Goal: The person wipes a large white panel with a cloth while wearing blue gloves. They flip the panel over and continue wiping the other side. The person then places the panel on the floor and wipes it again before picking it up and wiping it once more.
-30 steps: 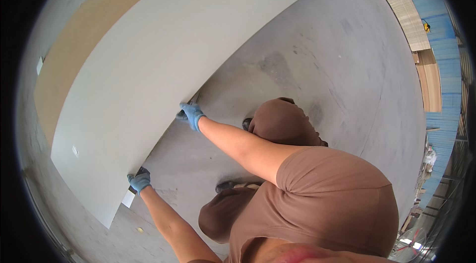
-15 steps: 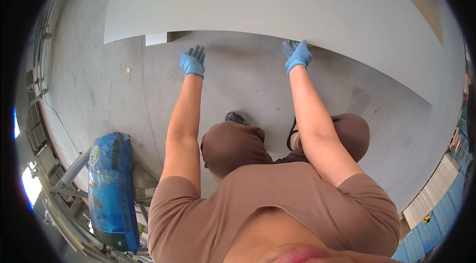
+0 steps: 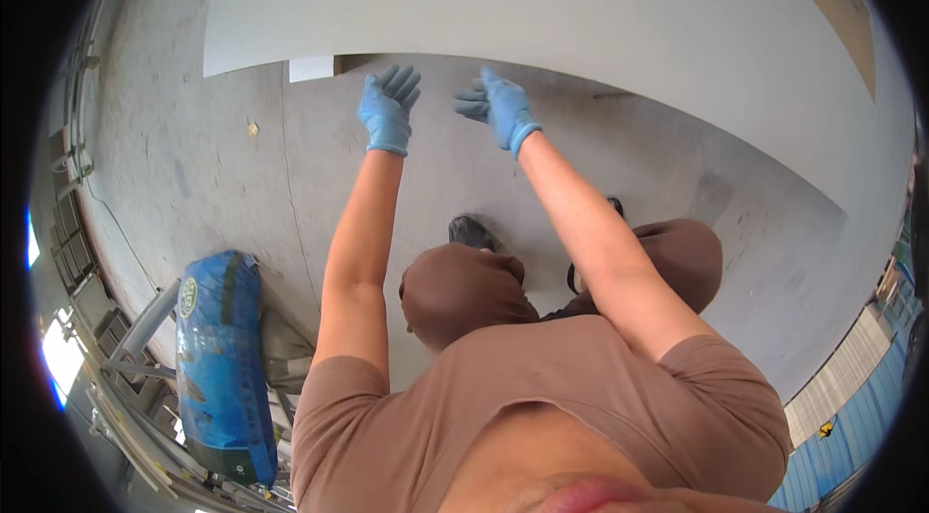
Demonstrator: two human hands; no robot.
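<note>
A large pale grey-white flat panel (image 3: 542,0) spans the top of the view, its near edge raised over the floor with shadow beneath. My left hand (image 3: 389,111), in a blue glove, is just short of that edge with fingers spread and nothing in it. To its right, my gloved right hand (image 3: 501,109) has its fingers stretched out toward the left, slightly blurred, and also holds nothing. Both hands seem apart from the panel. A small white block (image 3: 312,68) shows under the panel's edge, left of my left hand.
Grey concrete floor (image 3: 232,184) with a crack lies around my crouched legs. A blue bag (image 3: 221,368) rests on a metal frame at the lower left. Metal bars (image 3: 126,436) are stacked beyond it. Blue corrugated sheeting (image 3: 823,465) stands at the lower right.
My right hand has left the panel's edge and swung left, closer to my left hand. My left hand has shifted slightly right and turned. The panel looks nearly unmoved.
</note>
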